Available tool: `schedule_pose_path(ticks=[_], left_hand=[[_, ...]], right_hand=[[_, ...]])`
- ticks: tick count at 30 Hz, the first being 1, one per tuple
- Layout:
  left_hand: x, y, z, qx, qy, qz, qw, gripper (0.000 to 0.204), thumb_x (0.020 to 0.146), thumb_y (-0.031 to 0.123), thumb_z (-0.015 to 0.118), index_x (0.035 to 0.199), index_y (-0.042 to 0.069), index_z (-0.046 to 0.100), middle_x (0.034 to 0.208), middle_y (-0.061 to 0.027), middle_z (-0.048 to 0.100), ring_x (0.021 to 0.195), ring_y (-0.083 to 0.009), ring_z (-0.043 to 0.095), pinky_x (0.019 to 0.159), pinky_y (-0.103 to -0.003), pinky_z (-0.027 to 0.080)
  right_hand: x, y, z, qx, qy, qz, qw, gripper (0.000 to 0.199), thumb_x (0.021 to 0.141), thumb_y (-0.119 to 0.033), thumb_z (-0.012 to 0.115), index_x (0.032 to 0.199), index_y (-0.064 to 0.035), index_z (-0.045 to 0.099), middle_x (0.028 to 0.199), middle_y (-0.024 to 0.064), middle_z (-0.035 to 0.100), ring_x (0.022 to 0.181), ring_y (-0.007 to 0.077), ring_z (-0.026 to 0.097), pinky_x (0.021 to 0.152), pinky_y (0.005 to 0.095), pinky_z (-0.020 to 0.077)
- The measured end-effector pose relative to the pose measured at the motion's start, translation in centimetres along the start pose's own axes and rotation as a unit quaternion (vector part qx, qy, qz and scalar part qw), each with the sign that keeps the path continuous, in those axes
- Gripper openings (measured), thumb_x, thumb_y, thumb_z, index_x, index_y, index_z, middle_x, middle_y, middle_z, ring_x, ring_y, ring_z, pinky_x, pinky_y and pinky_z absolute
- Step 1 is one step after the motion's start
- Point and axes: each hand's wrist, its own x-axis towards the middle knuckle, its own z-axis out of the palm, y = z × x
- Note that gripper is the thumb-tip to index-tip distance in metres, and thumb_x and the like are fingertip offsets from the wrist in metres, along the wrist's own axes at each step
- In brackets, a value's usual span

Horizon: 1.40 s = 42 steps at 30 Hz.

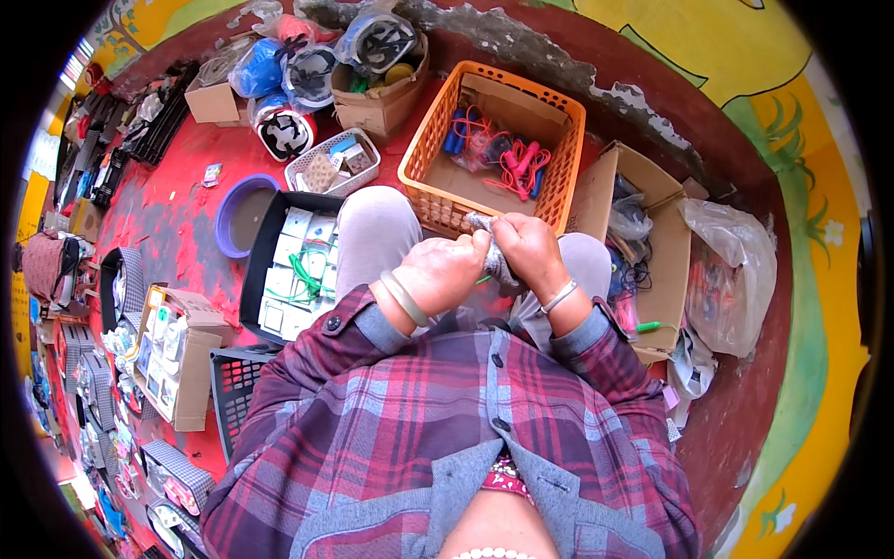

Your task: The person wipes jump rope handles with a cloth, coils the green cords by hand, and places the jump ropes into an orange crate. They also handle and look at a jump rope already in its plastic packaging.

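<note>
My left hand [440, 268] is closed in a fist over my lap, and its fingers meet my right hand [533, 253]. A crumpled grey cloth [500, 263] is bunched in my right hand, its top end poking out between the two hands. What the left fist grips is hidden, though a small bit of green shows just below it. Just beyond my hands stands an orange plastic basket [433, 203], lined with cardboard. Inside it lie skipping ropes with pink handles [523, 160] and blue handles [454, 130].
A black tray [250, 296] of white boxes and green cord sits by my left knee, near a purple basin [223, 219]. At right stands an open cardboard box [596, 191] beside a clear plastic bag [736, 270]. Bagged helmets [307, 74] and a white basket [366, 175] lie far left.
</note>
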Motion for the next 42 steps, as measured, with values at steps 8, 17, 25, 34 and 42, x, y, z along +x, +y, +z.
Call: schedule_pose_path(ticks=[8,17,25,34,42], left_hand=[[0.5,-0.9,0.9,0.048,0.069,0.015,0.996,0.014,0.078,0.018,0.057,0.079,0.007,0.049,0.062,-0.0105,0.057,0.059,-0.0256,0.061,0.054,-0.038,0.048],[-0.1,-2.6,-1.0,-0.398,-0.152,-0.099,0.899,0.022,0.083,0.021,0.058,0.091,0.001,0.06,0.077,-0.0191,0.063,0.065,-0.0343,0.06,0.057,-0.037,0.046],[-0.9,-1.3,0.5,-0.13,-0.076,-0.039,0.988,0.022,0.079,0.023,0.059,0.075,0.002,0.053,0.068,-0.0159,0.061,0.064,-0.0363,0.061,0.056,-0.043,0.048],[-0.9,-2.3,1.4,-0.321,-0.093,-0.142,0.932,0.025,0.086,0.025,0.055,0.094,0.002,0.048,0.065,-0.0108,0.058,0.054,-0.0239,0.058,0.05,-0.037,0.046],[-1.8,-3.2,0.2,-0.766,-0.19,-0.227,0.571,0.031,0.093,0.029,0.048,0.108,0.002,0.048,0.064,-0.0021,0.049,0.043,-0.0072,0.044,0.038,-0.02,0.035]], right_hand=[[1.3,4.7,1.0,0.236,-0.038,0.095,0.966,0.029,0.082,-0.025,0.054,0.077,0.0014,0.063,0.061,0.0116,0.058,0.057,0.0128,0.053,0.057,0.0314,0.0444],[-0.4,-0.4,-2.1,-0.006,-0.032,-0.318,0.947,0.027,0.069,-0.025,0.07,0.086,-0.0049,0.064,0.073,0.0122,0.062,0.07,0.0296,0.061,0.068,0.0371,0.0468],[0.1,0.9,-0.6,-0.06,-0.125,-0.055,0.989,0.032,0.082,-0.029,0.056,0.076,0.0018,0.063,0.066,0.0156,0.06,0.065,0.0281,0.06,0.06,0.0352,0.0454],[1.7,5.1,-5.5,0.647,-0.018,0.131,0.751,0.044,0.094,-0.038,0.043,0.104,0.0025,0.056,0.094,0.0148,0.064,0.087,0.0256,0.063,0.074,0.0376,0.0535],[0.3,6.5,-7.8,0.686,0.069,0.119,0.714,0.046,0.093,-0.035,0.042,0.117,0.0034,0.049,0.105,0.0191,0.06,0.093,0.0282,0.061,0.081,0.0363,0.0514]])
